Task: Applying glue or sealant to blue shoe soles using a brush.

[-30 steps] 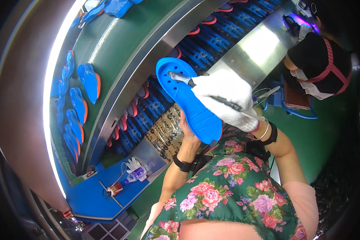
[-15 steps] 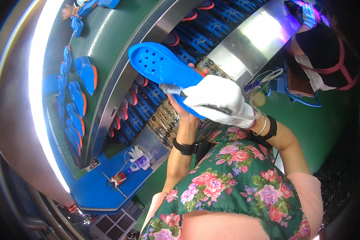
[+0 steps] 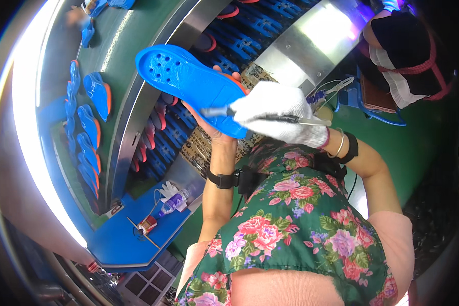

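Observation:
My bare left hand (image 3: 215, 133) holds up a blue shoe sole (image 3: 191, 81) from beneath, fingers wrapped around its edges. The sole's inner side faces me, tilted, with a cluster of dark holes at its far-left end and a wet-looking sheen. In a white knit glove, my right hand (image 3: 278, 109) grips a small brush (image 3: 217, 111). The brush's bristles lie over the sole's near half, at or close to its surface. Its metal-coloured handle end sticks out to the right of the glove.
To the left, a green conveyor belt (image 3: 118, 66) carries several blue soles with orange edges (image 3: 98, 94). Shoe parts fill a rack below it. A blue side table (image 3: 117, 239) bears a purple-labelled bottle (image 3: 172, 203). A co-worker (image 3: 400, 56) sits at the upper right.
The sole and my left hand have moved left and slightly upward. My gloved hand has turned, and the brush now points further down the sole, with its handle more in view.

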